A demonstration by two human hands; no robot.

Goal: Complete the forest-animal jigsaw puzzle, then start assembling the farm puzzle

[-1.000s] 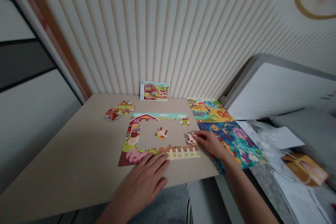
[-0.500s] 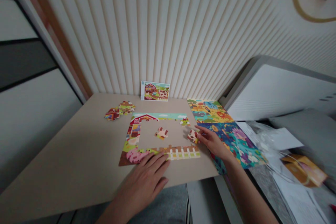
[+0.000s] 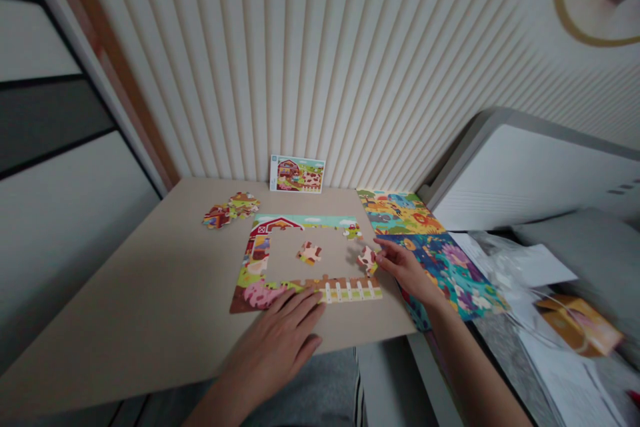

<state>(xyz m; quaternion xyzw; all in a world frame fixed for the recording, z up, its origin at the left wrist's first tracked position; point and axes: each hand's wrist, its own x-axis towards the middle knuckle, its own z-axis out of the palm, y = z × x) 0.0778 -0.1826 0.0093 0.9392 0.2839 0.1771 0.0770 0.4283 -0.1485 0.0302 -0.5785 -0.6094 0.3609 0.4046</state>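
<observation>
A farm puzzle frame [image 3: 350,291] lies on the table with its border joined and its middle mostly bare. My left hand [image 3: 280,333] rests flat, fingers spread, on the frame's bottom edge near the pink pigs. At the right side of the frame, my right hand [image 3: 400,267] pinches a cow-patterned piece [image 3: 367,259] between thumb and fingers. Another brown-and-white piece [image 3: 310,253] lies loose inside the frame. A small green piece [image 3: 353,232] sits at the upper right inner corner.
Loose pieces [image 3: 243,204] are heaped on the table [image 3: 150,293] at the back left. A reference picture card [image 3: 298,174] stands against the ribbed wall. Two finished puzzles, a yellow animal one [image 3: 400,212] and a blue sea one [image 3: 455,270], lie at the right.
The view has shifted very slightly. The piece in my right hand is turned a little; my left hand stays in place.
</observation>
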